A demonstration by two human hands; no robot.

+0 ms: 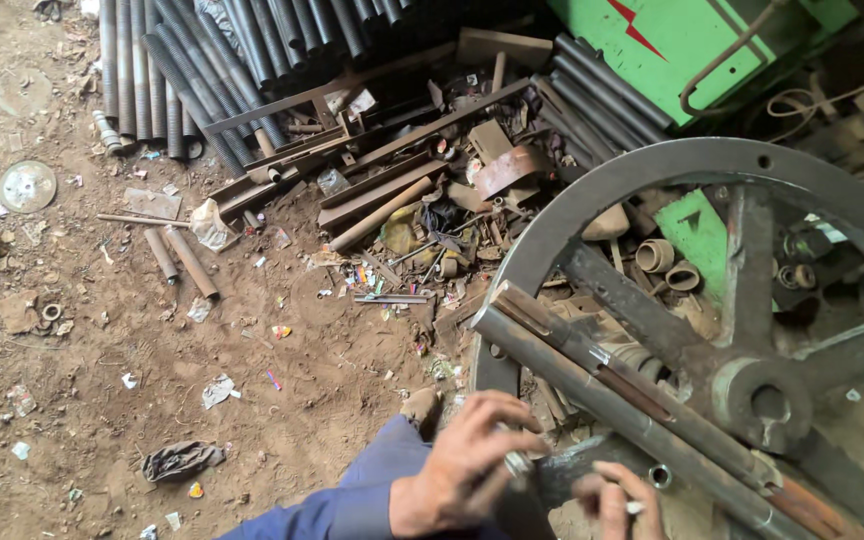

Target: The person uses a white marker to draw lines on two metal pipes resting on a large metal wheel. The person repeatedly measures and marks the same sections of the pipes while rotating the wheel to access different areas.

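The two long steel bars point(642, 400) lie loose across the rim of the big spoked steel wheel point(742, 300) — a nudge could, I judge, roll them off toward the hands or the scrap heap point(422, 190) beside it. The left hand point(467, 465), in a blue sleeve point(352, 500), reaches forward with fingers curled around the wheel's near rim and a small shiny metal piece point(518, 463) at its fingertips. The right hand point(617, 500) sits just beside it, fingers pinched on something small and pale — too small to name — near a little ring point(660, 476).
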